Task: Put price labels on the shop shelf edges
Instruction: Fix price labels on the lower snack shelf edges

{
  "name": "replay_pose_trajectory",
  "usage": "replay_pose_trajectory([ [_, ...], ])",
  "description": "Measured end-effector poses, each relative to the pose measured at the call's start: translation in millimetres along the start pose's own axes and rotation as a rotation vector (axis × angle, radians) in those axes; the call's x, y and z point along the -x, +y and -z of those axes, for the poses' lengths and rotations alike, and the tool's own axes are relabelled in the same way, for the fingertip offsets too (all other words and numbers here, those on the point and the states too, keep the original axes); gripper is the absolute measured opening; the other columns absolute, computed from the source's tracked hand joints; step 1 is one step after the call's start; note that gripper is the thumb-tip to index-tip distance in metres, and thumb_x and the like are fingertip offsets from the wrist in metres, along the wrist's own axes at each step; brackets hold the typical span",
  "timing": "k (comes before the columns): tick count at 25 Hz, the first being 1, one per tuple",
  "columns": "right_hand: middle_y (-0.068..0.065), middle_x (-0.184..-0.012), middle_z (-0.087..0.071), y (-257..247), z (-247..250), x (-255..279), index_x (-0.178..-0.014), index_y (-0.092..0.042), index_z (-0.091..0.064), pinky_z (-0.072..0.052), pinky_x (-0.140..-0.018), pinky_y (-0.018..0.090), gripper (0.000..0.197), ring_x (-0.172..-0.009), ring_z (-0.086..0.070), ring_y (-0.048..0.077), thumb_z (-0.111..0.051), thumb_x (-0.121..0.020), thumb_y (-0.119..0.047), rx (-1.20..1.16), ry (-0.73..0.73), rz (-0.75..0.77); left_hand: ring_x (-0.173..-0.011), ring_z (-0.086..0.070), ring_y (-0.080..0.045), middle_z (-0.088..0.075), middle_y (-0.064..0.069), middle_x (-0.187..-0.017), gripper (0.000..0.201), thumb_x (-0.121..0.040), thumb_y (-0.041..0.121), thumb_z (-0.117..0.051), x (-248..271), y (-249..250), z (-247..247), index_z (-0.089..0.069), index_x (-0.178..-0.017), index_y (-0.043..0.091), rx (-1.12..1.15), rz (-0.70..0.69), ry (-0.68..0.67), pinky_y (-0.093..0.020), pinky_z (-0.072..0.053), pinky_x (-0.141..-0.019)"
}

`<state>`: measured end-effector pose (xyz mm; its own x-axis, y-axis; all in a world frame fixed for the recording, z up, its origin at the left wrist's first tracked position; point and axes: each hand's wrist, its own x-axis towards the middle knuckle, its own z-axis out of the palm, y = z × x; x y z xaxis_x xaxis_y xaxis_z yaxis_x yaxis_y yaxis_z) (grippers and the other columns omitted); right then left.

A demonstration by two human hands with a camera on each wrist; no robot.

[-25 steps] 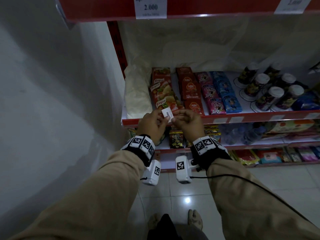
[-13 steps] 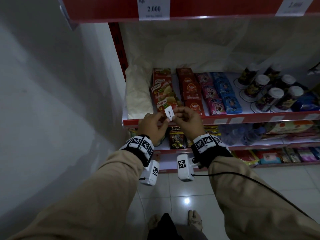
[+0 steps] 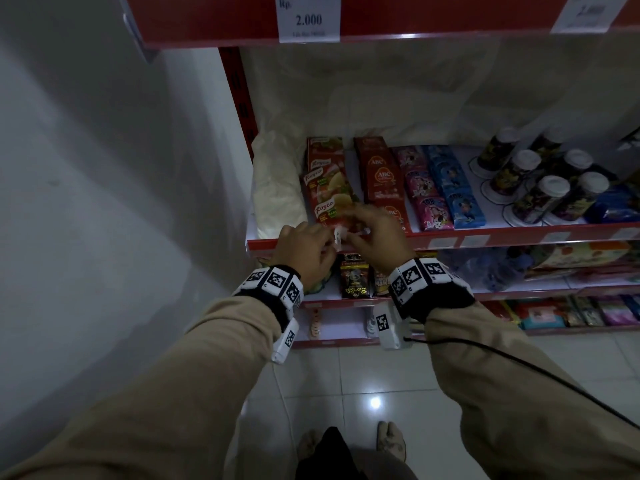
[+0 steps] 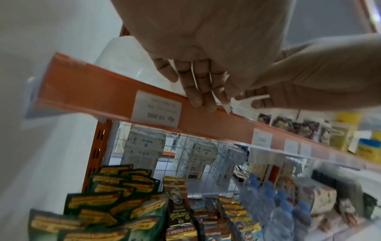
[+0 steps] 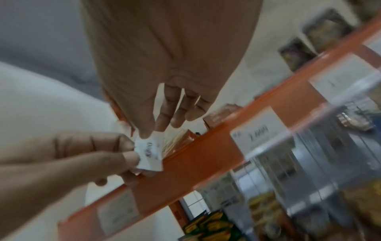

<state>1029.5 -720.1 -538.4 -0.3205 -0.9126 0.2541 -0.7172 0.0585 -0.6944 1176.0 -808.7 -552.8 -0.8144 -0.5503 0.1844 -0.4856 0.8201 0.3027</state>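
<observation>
A small white price label (image 5: 149, 154) with printed digits is pinched from both sides just above the red shelf edge (image 3: 450, 233). My left hand (image 3: 329, 244) holds its left end with thumb and fingers, and my right hand (image 3: 350, 233) pinches its top between thumb and forefinger. In the right wrist view the right hand (image 5: 151, 132) comes from above and the left hand (image 5: 132, 161) from the left. In the left wrist view the left hand (image 4: 206, 102) hangs over the shelf edge (image 4: 103, 91), with the label (image 4: 225, 106) seen edge-on. A fitted label (image 4: 157, 109) sits to the left.
Soup and sauce sachets (image 3: 349, 181) lie on the shelf behind my hands, lidded cups (image 3: 540, 181) further right. More fitted labels (image 3: 457, 241) line the edge to the right. The shelf above carries a label reading 2.000 (image 3: 308, 17). A white wall (image 3: 104, 168) stands on the left.
Both hands have moved forward and down with the label, from in front of the shelf to right over its red edge. The label has turned from face-up to nearly edge-on.
</observation>
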Motion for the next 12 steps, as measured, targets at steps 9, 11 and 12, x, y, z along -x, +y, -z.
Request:
replay_pose_trajectory([
  [9,0.007,-0.092,-0.071,4,14,6,-0.094,-0.009,-0.069,-0.051,-0.074,0.029,0.011,-0.083,-0.064,0.020,-0.066,-0.084,-0.007,0.044,0.005,-0.085,-0.095,-0.051,-0.029,-0.059,-0.007,-0.102,0.023,-0.099,0.030,-0.041,1,-3,1,-0.055,-0.101,0.012,-0.060,0.026,-0.059,-0.038,-0.030,-0.078],
  [11,0.005,-0.093,-0.071,7,14,7,-0.097,-0.012,-0.069,-0.050,-0.075,0.027,0.014,-0.084,-0.064,0.017,-0.064,-0.085,-0.005,0.015,0.068,-0.140,-0.093,-0.051,-0.028,-0.059,-0.006,-0.099,0.020,-0.098,0.029,-0.044,3,-5,0,-0.055,-0.098,0.013,-0.024,0.038,-0.037,-0.036,-0.030,-0.076],
  [12,0.005,-0.094,-0.071,7,13,8,-0.097,-0.012,-0.069,-0.051,-0.076,0.028,0.015,-0.085,-0.064,0.017,-0.064,-0.085,-0.005,0.013,0.082,-0.149,-0.092,-0.052,-0.027,-0.059,-0.005,-0.098,0.017,-0.096,0.029,-0.047,4,-6,-1,-0.055,-0.097,0.014,-0.005,0.042,-0.023,-0.035,-0.030,-0.076],
])
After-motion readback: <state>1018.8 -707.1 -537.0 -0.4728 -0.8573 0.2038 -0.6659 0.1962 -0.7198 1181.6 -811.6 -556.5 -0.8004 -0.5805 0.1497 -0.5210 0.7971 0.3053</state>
